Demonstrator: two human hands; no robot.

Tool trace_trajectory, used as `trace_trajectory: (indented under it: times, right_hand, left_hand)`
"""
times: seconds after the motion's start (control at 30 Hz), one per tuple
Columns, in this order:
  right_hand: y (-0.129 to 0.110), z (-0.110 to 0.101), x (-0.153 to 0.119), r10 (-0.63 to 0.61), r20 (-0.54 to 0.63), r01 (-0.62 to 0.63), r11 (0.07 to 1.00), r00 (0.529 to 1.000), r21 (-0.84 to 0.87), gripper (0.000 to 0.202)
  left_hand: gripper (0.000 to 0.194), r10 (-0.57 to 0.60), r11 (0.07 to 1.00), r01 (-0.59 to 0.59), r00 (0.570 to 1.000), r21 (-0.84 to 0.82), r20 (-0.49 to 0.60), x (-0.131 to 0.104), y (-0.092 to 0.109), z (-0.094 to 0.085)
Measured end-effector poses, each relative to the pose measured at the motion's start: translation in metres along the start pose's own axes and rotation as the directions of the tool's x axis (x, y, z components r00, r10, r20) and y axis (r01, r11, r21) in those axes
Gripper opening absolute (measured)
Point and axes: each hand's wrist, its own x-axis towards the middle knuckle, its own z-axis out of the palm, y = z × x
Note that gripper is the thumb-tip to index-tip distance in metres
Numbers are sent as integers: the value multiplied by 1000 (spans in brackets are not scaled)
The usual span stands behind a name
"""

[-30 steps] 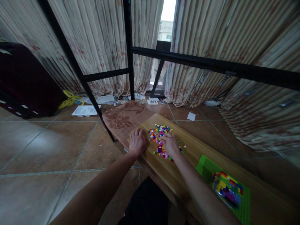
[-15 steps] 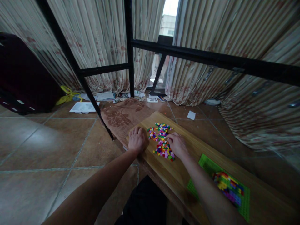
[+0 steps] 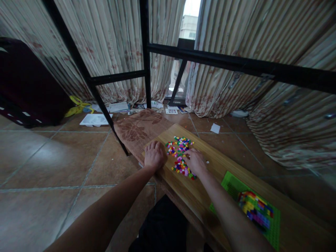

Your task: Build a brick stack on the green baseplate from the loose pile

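Observation:
A loose spread of small coloured toy bricks (image 3: pixel 181 145) lies on a wooden board (image 3: pixel 168 134). Flat on the board's left edge, beside the bricks, rests my left hand (image 3: pixel 154 155), its fingers stretched out and holding nothing. My right hand (image 3: pixel 196 161) reaches in from the right, thumb and fingers drawn together at the middle of the bricks; whatever is between the fingertips is too small to make out. Just right of that hand lies one small white piece (image 3: pixel 207 162). Farther down the board, a green baseplate (image 3: pixel 228 178) carries a multicoloured brick pattern (image 3: pixel 254 206), partly behind my right forearm.
A brown patterned cloth (image 3: pixel 139 129) lies under the board. Black metal bars (image 3: pixel 223 59) cross in front of striped curtains (image 3: pixel 223 24). On the tiled floor are a white tray (image 3: pixel 96 119), papers (image 3: pixel 215 128), a yellow item (image 3: pixel 77 106) and a dark suitcase (image 3: pixel 28 84).
My right hand has shifted slightly to the left over the bricks, and the small white piece beside it now shows. My left hand stays in place.

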Motion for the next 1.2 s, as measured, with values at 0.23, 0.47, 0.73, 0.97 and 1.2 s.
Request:
trace_trajectory:
  times: [0.23,0.47,0.73,0.97,1.2]
  right_hand:
    - [-19,5,1,113,-29,-114,992,993,-49,16]
    - [-32,-8,-30,98,-110,-90,993,989,76,17]
    - [-27,-15,-157,475,49,-231,333,878,914,34]
    - [28,-41,-250,733,207,-239,-62,648,969,40]
    - [82,-61,-282,877,58,-210,50,477,976,48]
  left_hand:
    - [36,7,1000,-7,1000,16,-16,0,0,1]
    - [37,2,1000,-1,1000,27,-16,1,-1,1]
    - [37,15,998,-15,1000,55,13,4,-1,-4]
    - [42,12,998,-15,998,53,55,8,0,-7]
    - [44,12,995,-22,995,102,100,12,2,-11]
